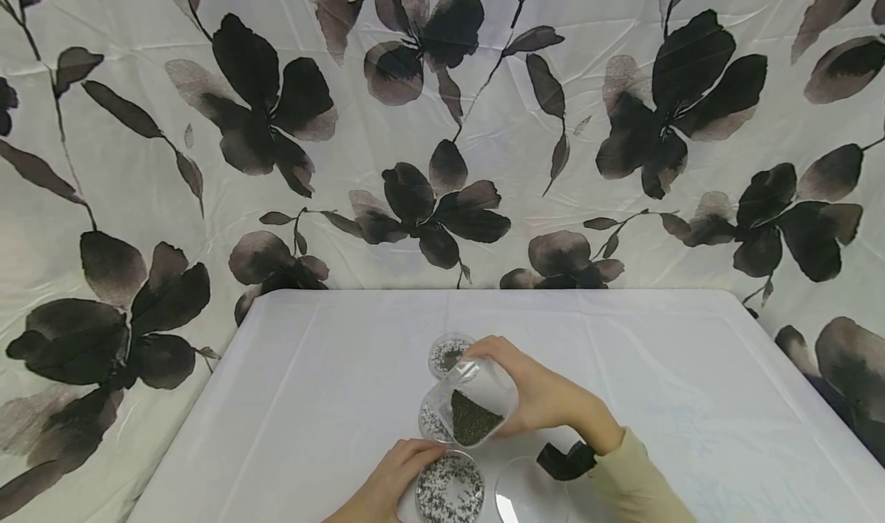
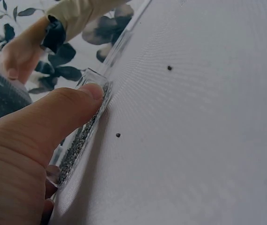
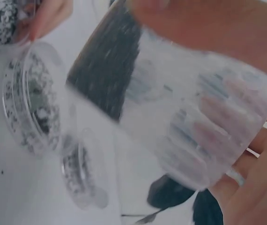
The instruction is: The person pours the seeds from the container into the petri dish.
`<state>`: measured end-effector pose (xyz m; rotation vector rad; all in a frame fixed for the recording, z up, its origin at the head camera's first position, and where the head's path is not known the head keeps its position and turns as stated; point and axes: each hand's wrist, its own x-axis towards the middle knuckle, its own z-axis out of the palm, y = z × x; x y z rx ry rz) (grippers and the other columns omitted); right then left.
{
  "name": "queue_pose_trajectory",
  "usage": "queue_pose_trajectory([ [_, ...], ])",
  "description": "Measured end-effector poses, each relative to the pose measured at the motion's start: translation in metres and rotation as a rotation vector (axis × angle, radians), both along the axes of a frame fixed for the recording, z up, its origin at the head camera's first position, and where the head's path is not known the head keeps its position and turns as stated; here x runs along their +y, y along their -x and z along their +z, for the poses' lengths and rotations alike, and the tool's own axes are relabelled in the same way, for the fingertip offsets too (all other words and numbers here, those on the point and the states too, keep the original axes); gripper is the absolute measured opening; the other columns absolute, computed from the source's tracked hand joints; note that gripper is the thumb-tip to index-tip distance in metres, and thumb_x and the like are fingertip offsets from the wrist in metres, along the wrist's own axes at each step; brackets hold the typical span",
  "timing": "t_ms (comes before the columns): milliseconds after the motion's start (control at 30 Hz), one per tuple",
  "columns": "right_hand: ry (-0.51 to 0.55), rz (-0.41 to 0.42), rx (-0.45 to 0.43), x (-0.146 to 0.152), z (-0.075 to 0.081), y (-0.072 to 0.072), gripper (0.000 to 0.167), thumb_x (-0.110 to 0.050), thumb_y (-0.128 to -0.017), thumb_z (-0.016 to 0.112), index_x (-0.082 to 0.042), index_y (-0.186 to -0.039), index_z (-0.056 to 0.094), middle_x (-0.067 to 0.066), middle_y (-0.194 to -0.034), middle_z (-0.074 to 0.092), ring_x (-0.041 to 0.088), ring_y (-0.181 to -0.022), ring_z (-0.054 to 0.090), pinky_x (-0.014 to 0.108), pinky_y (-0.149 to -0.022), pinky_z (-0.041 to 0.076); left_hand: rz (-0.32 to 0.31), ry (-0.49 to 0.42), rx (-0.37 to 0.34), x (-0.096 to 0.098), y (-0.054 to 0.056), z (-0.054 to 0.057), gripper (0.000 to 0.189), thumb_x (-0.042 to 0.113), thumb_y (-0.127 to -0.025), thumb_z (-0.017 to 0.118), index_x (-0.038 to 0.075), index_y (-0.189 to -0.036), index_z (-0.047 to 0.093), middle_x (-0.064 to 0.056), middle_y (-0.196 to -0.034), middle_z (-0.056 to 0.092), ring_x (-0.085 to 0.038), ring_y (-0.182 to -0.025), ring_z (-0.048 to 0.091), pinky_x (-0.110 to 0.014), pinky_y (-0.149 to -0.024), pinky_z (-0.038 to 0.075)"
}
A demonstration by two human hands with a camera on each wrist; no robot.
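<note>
My right hand (image 1: 546,391) grips a clear plastic cup (image 1: 496,385), tipped on its side above the middle petri dish (image 1: 421,415). Dark green-black grains (image 1: 473,418) have slid to one side of the cup, as the right wrist view also shows along its wall (image 3: 107,65). With thumb and fingers, my left hand (image 1: 394,478) holds the nearest petri dish (image 1: 482,492) by its edge. Black and white granules ring a paler centre in that dish. Edge-on in the left wrist view, the dish (image 2: 83,140) has the thumb (image 2: 72,105) across its rim.
Behind the middle dish stands a third dish (image 1: 432,358) with dark matter in its centre. A clear round lid (image 1: 532,492) lies right of the nearest dish. Two dark specks, one of them a grain (image 2: 169,68), dot the white table (image 1: 311,385). A floral curtain (image 1: 429,124) hangs behind.
</note>
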<state>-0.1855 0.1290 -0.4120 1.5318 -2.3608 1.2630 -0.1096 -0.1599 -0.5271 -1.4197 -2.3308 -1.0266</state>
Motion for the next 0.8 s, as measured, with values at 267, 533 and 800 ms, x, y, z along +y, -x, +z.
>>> queue_pose_trajectory([
  [267, 0.184, -0.092, -0.325, 0.028, -0.016, 0.018, 0.095, -0.010, -0.058, 0.096, -0.013, -0.139, 0.046, 0.010, -0.134, 0.054, 0.030, -0.119, 0.055, 0.049, -0.091, 0.052, 0.033, 0.031, -0.083, -0.001, -0.004, 0.002, 0.095, 0.058, -0.077, 0.079, 0.003, -0.146, 0.044, -0.003, -0.140, 0.046, -0.014, -0.120, 0.045, -0.037, -0.096, 0.047],
  [533, 0.401, -0.170, -0.336, 0.062, -0.026, 0.036, 0.095, 0.011, -0.058, 0.089, 0.002, -0.140, 0.041, 0.026, -0.132, 0.050, 0.029, -0.125, 0.052, 0.038, -0.108, 0.042, 0.021, 0.023, -0.022, 0.000, -0.002, 0.000, 0.096, 0.058, -0.076, 0.079, 0.000, -0.145, 0.044, -0.005, -0.138, 0.047, -0.016, -0.120, 0.046, -0.038, -0.095, 0.048],
  [800, 0.473, -0.360, -0.357, 0.096, -0.041, 0.047, 0.090, 0.016, -0.066, 0.082, 0.006, -0.144, 0.037, 0.027, -0.135, 0.048, 0.022, -0.124, 0.051, 0.028, -0.107, 0.041, 0.027, 0.023, -0.053, 0.001, -0.003, 0.002, 0.097, 0.057, -0.075, 0.080, 0.000, -0.145, 0.044, -0.004, -0.139, 0.047, -0.015, -0.120, 0.045, -0.037, -0.096, 0.048],
])
